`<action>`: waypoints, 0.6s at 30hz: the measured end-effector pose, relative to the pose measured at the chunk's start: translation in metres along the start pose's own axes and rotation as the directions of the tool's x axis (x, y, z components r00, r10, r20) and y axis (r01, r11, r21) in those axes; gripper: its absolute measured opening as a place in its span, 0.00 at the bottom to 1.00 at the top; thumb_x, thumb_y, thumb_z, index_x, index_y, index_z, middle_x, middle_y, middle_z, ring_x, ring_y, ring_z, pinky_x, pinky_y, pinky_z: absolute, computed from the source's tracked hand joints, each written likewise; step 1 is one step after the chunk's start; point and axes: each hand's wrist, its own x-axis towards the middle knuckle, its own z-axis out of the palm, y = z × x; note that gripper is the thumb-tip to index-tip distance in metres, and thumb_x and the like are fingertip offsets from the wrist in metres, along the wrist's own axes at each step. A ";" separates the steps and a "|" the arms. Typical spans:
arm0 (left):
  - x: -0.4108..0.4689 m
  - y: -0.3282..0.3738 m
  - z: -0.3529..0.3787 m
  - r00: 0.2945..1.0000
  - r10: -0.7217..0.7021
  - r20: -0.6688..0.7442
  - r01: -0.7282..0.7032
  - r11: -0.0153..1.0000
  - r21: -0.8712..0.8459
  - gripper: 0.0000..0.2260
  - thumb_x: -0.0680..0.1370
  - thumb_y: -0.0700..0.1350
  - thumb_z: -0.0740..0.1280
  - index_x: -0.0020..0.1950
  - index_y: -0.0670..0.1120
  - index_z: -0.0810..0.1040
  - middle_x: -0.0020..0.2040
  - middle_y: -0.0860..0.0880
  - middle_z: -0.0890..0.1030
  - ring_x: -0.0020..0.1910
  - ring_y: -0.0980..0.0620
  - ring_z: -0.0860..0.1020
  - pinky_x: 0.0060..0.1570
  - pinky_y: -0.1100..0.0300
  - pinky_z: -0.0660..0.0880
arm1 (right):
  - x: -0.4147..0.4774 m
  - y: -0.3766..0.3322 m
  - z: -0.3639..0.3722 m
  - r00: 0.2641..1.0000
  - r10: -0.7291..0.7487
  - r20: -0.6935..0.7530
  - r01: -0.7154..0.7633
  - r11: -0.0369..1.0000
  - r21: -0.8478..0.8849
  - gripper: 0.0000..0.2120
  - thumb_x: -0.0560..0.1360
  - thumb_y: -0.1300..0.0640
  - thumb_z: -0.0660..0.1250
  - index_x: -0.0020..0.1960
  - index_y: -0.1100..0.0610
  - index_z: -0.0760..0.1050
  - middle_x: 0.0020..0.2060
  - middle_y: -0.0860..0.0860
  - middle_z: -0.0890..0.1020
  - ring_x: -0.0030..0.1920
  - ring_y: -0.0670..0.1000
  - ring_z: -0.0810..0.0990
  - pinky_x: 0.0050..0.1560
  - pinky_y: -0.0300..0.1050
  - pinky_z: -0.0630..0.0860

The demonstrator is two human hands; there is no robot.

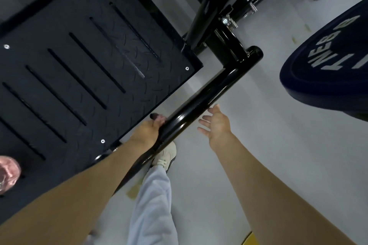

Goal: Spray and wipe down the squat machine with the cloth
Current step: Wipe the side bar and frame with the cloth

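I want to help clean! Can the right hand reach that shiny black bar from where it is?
Probably yes. The right hand is open and close beside the black bar, with only bare floor between. The left hand holds a dark cloth against the bar lower down, out of the way.

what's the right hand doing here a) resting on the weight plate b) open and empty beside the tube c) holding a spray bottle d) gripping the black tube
b: the right hand has its fingers spread, holds nothing, and sits beside the black tube, not curled round it.
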 end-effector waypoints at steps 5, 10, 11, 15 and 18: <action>-0.019 -0.001 0.004 0.985 0.107 -0.135 -0.103 0.994 0.038 0.23 0.83 0.56 0.50 0.59 0.43 0.77 0.55 0.43 0.79 0.52 0.43 0.77 0.52 0.53 0.73 | -0.019 0.017 0.023 1.000 0.002 0.016 -0.003 0.998 0.062 0.13 0.83 0.48 0.53 0.56 0.53 0.71 0.59 0.56 0.78 0.56 0.53 0.77 0.62 0.55 0.73; -0.053 -0.049 0.019 0.703 0.675 -0.224 -0.533 0.708 0.463 0.19 0.80 0.44 0.59 0.72 0.45 0.69 0.68 0.46 0.73 0.51 0.45 0.73 0.52 0.53 0.73 | -0.029 0.027 0.032 0.994 -0.083 -0.072 0.086 0.996 0.036 0.18 0.84 0.49 0.51 0.63 0.58 0.72 0.47 0.48 0.73 0.53 0.50 0.72 0.64 0.53 0.71; -0.053 -0.061 0.021 0.650 0.740 -0.171 -0.543 0.611 0.576 0.22 0.78 0.45 0.61 0.73 0.45 0.67 0.70 0.46 0.71 0.51 0.45 0.73 0.50 0.52 0.75 | -0.028 0.028 0.030 0.989 -0.110 -0.103 0.111 0.994 -0.001 0.19 0.84 0.49 0.51 0.64 0.59 0.72 0.44 0.48 0.71 0.53 0.51 0.71 0.64 0.51 0.71; -0.042 -0.058 0.028 0.695 0.703 -0.149 -0.438 0.579 0.687 0.30 0.79 0.49 0.62 0.77 0.45 0.54 0.74 0.44 0.66 0.66 0.42 0.72 0.60 0.45 0.73 | -0.017 0.027 0.023 0.980 -0.121 -0.155 0.118 0.993 -0.031 0.24 0.83 0.47 0.49 0.64 0.62 0.74 0.58 0.54 0.74 0.62 0.57 0.73 0.67 0.51 0.69; -0.029 -0.021 0.034 0.729 0.677 -0.101 -0.455 0.590 0.667 0.32 0.80 0.47 0.61 0.78 0.48 0.44 0.77 0.44 0.58 0.74 0.42 0.63 0.68 0.46 0.65 | -0.009 0.025 0.018 0.981 -0.124 -0.146 0.127 0.992 0.010 0.25 0.83 0.47 0.49 0.61 0.63 0.76 0.54 0.52 0.73 0.55 0.52 0.73 0.65 0.51 0.71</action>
